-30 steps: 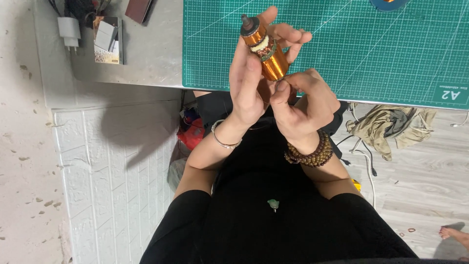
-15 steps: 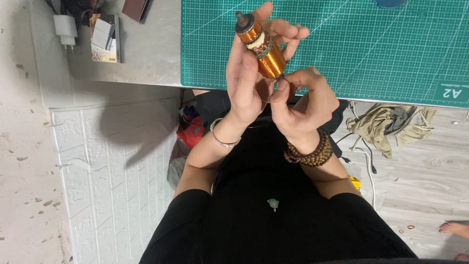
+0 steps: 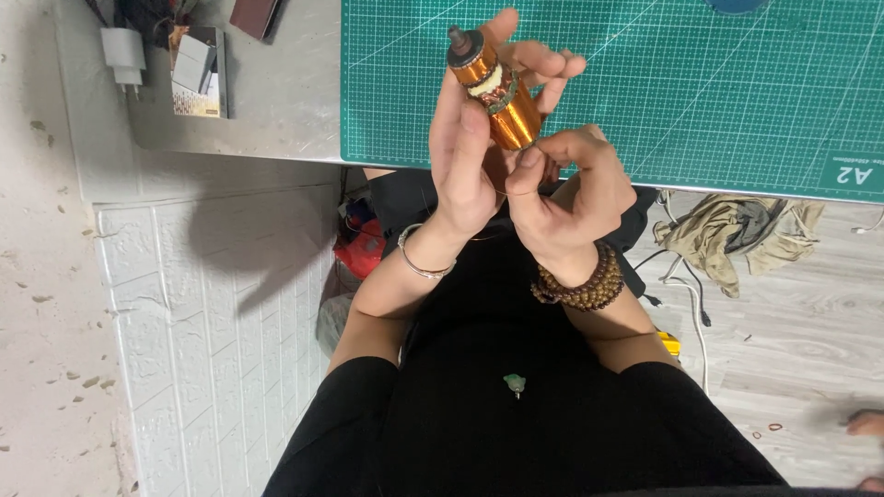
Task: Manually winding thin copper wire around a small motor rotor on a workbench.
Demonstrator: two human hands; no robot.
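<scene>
**Copper-wound rotor held above bench edge**

Lifted slightly higher against the green cutting mat (image 3: 700,101) since the earlier frame. Left hand (image 3: 470,156) wrapped around copper-wound rotor (image 3: 495,87); right hand (image 3: 575,189) pinching fine wire at its lower end, over bench (image 3: 276,101) edge.

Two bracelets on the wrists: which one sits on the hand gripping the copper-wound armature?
The thin silver bangle, on the left hand wrapped around the copper-wound motor armature. The brown wooden bead bracelet is on the right hand, pinching below it.
</scene>
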